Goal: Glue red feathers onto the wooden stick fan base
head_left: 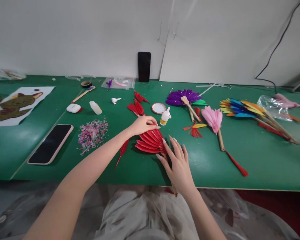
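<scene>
A fan of red feathers (150,141) lies on the green table, its wooden handle (174,190) reaching past the front edge. At the fan's upper edge my left hand (144,125) is closed, thumb and fingers pinching a red feather there. My right hand (178,163) rests with fingers outstretched and apart over the fan's base, index finger and thumb touching it. Loose red feathers (137,107) lie just beyond my left hand, and another red feather (123,151) is under my left wrist. A small white glue bottle (165,117) stands close behind the fan, beside a round lid (158,108).
On the left are a phone (51,144), colourful flakes (93,134), a white case (73,108) and a bottle (95,107). To the right lie a purple fan (183,98), a pink fan (212,119) and multicoloured fans (245,108). Another phone (144,66) leans on the wall.
</scene>
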Demonstrator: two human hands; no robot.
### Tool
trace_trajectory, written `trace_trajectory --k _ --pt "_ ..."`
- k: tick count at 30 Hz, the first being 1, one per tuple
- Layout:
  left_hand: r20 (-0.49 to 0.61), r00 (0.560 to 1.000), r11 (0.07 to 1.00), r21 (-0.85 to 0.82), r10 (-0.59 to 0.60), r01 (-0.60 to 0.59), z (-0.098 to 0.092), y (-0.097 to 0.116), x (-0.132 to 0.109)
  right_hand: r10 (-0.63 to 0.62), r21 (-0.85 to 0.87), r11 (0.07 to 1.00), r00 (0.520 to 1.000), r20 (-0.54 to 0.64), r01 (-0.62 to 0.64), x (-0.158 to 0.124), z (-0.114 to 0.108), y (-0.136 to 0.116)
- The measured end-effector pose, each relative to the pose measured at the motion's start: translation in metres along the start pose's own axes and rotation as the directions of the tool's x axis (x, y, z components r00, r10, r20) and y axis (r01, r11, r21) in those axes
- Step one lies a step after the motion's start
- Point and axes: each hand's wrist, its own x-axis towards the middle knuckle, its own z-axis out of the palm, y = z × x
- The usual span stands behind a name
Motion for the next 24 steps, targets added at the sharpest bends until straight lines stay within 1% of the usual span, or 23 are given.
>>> trace_trajectory --k 5,9,12,14,16,17,18,19,20,21,22,23,24 --pt "-0.002 1.000 1.000 0.001 0.023 -0.023 0.001 -0.001 0.002 0.001 -0.045 0.999 1.000 0.005 -0.001 0.000 0.002 0.000" --pt "-0.025 0.999 0.999 -0.011 0.037 -0.037 0.003 -0.002 0.002 0.008 -0.062 0.998 1.000 0.020 -0.006 0.000 0.001 -0.001" --pt "-0.038 0.999 0.999 0.001 0.038 -0.038 0.007 0.000 0.003 0.008 -0.066 0.998 1.000 0.020 -0.007 0.000 0.001 -0.001" --pt "-0.047 0.997 0.998 0.011 0.058 -0.058 0.007 0.002 0.004 0.008 -0.066 0.998 1.000 0.017 -0.007 0.000 0.001 -0.001" --pt "-0.093 0.991 0.995 0.012 0.098 -0.097 0.003 0.002 0.005 0.006 -0.064 0.998 1.000 0.015 -0.005 0.000 0.001 -0.001" --pt "-0.145 0.983 0.994 0.012 0.109 -0.108 -0.002 0.001 0.006 0.005 -0.063 0.998 1.000 0.012 -0.004 0.000 0.002 -0.001" --pt "-0.220 0.969 0.994 0.016 0.108 -0.107 -0.007 -0.002 0.007 0.004 -0.061 0.998 1.000 0.011 -0.003 0.000 0.002 -0.001" --pt "-0.314 0.945 0.995 0.028 0.097 -0.093 -0.014 -0.006 0.008 0.002 -0.059 0.998 1.000 0.009 -0.002 0.000 0.002 -0.001" --pt "-0.416 0.906 0.997 0.049 0.078 -0.064 -0.022 -0.010 0.009 0.001 -0.057 0.998 1.000 0.008 -0.001 0.000 0.002 -0.001" --pt "-0.510 0.857 0.996 0.086 0.070 -0.029 -0.031 -0.016 0.009 -0.001 -0.056 0.998 1.000 0.008 0.002 0.000 0.002 -0.001" --pt "-0.577 0.813 0.991 0.137 0.076 0.004 -0.039 -0.023 0.009 -0.005 -0.055 0.998 1.000 0.005 0.005 0.000 0.002 -0.001" --pt "-0.613 0.786 0.980 0.193 0.081 0.050 -0.046 -0.030 0.009 -0.011 -0.053 0.999 1.000 0.002 0.011 0.000 0.002 -0.001" --pt "-0.631 0.772 0.962 0.250 0.076 0.110 -0.052 -0.037 0.009 -0.017 -0.051 0.999 1.000 -0.001 0.017 0.000 0.002 -0.001"
